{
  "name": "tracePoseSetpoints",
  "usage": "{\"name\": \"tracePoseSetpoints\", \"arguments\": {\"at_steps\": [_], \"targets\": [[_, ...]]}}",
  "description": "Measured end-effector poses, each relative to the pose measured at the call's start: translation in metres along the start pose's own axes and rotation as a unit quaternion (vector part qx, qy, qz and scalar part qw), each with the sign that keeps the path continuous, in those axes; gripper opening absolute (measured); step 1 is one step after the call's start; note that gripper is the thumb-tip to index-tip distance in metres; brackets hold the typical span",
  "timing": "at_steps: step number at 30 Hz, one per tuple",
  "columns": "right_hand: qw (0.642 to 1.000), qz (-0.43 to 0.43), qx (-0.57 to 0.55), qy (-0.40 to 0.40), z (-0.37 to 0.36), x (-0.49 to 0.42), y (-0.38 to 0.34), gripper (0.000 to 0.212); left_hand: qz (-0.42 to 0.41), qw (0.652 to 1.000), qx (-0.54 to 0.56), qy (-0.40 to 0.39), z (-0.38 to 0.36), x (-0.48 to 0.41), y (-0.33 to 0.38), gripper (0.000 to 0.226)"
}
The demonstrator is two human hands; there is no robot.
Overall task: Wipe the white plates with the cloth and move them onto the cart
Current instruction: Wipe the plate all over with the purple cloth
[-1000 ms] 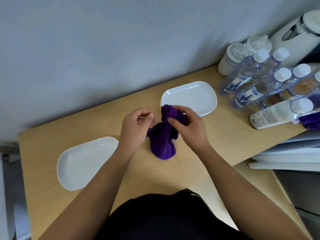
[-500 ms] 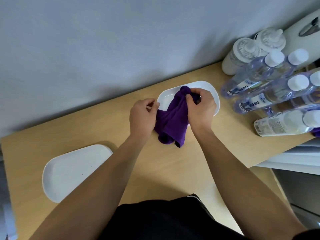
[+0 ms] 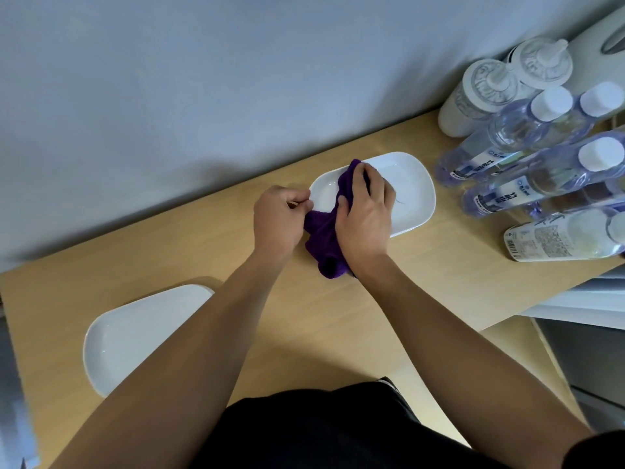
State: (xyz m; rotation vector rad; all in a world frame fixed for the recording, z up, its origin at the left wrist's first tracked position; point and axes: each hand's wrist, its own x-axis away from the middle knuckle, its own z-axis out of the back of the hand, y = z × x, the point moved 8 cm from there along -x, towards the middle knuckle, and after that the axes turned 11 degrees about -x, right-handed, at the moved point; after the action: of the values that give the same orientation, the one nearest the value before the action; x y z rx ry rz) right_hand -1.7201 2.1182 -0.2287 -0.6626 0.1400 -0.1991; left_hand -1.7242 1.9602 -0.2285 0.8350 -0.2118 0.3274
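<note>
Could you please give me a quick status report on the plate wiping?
Right hand presses purple cloth onto far plate. Left hand pinches its near end. Near plate on table. Bottles stand close at right.

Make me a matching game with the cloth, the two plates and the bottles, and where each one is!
Things:
1. purple cloth
2. far plate
3. near plate
4. bottles

Places:
A. right end of the table
B. partly behind the left forearm
C. gripped by the right hand
D. under the cloth, by the wall

Pairs: 1-C, 2-D, 3-B, 4-A
</note>
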Motion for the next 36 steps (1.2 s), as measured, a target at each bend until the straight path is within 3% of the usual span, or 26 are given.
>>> {"name": "tracePoseSetpoints", "arguments": {"at_steps": [2,5,12,18,24,28,33,36], "targets": [[0.999,0.027,-0.026,0.006,0.001,0.001,-0.007,0.049,-0.009,1.0,-0.003,-0.016,0.0,0.003,0.005,0.018],[0.994,0.069,-0.081,-0.037,-0.003,0.014,-0.02,0.049,-0.038,0.998,-0.002,-0.058,-0.004,0.006,0.01,0.036],[0.985,0.052,-0.11,-0.118,-0.002,0.035,-0.024,0.049,-0.008,0.989,0.054,-0.135,0.002,0.027,0.008,0.024],[0.975,0.126,-0.108,-0.149,0.006,0.071,-0.034,0.042,0.037,0.996,0.07,-0.044,0.03,0.047,-0.024,0.037],[0.973,0.138,-0.115,-0.146,0.006,0.104,-0.035,0.042,0.045,0.997,0.051,-0.026,0.043,0.076,-0.044,0.036],[0.978,0.124,-0.11,-0.126,0.005,0.102,-0.031,0.044,0.045,0.995,0.068,-0.051,0.037,0.091,-0.047,0.031],[0.978,0.085,-0.139,-0.132,0.005,0.096,-0.025,0.045,0.101,0.982,0.108,-0.113,0.015,0.102,-0.056,0.032],[0.976,0.039,-0.162,-0.142,0.002,0.091,-0.02,0.047,0.085,0.978,0.129,-0.144,0.006,0.108,-0.047,0.042]]}}
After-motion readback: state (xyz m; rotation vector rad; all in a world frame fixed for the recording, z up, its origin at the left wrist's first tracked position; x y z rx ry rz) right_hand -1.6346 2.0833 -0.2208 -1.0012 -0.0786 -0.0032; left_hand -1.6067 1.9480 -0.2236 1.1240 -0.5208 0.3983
